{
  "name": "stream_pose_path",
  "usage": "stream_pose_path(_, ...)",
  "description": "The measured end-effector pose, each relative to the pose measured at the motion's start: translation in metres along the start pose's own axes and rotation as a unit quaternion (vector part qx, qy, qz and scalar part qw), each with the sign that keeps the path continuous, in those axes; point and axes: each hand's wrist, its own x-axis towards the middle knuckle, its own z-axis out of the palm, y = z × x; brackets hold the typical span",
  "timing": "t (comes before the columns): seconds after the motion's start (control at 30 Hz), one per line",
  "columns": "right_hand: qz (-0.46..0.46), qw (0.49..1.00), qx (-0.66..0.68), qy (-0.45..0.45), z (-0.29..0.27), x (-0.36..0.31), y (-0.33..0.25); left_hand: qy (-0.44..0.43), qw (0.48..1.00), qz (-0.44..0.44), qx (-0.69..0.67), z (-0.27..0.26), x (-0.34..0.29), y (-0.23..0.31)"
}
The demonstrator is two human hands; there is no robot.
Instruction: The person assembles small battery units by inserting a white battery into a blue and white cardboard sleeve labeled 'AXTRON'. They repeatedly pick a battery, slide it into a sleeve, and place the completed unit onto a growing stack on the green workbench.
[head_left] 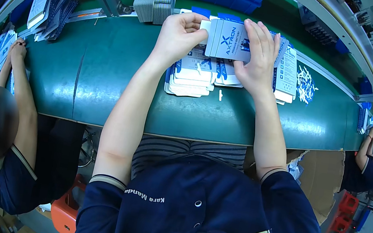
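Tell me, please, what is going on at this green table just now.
A seated person holds a flat, pale package with blue print above the green table. The right hand grips its right side, while the left hand pinches a white piece at its left end. Similar stacked packages lie beneath, with a heap of small white bits to the right.

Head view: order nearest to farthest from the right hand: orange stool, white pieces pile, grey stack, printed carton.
1. Printed carton: touching the right hand.
2. White pieces pile: to its right.
3. Grey stack: back left.
4. Orange stool: lower left.
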Motion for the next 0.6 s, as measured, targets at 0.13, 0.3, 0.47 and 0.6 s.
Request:
stream_pose_path(0.13, -0.013, 1.0, -0.021, -0.003, 0.002, 0.0, -0.001, 0.003, 1.0, -0.012, 0.019, -0.001, -0.001, 0.0)
stream_pose_path(0.3, -0.007, 1.0, -0.02, 0.012, 0.003, -0.001, -0.002, -0.014, 0.999, 0.021, 0.021, -0.002, 0.001, -0.006)
stream_pose_path(0.47, -0.013, 0.999, 0.03, 0.018, 0.003, 0.0, 0.001, -0.083, 0.995, 0.005, -0.061, -0.001, -0.005, 0.005)
stream_pose_path(0.6, -0.029, 0.999, 0.035, 0.008, 0.001, 0.0, 0.001, -0.122, 0.992, -0.026, -0.001, -0.007, -0.003, -0.001)
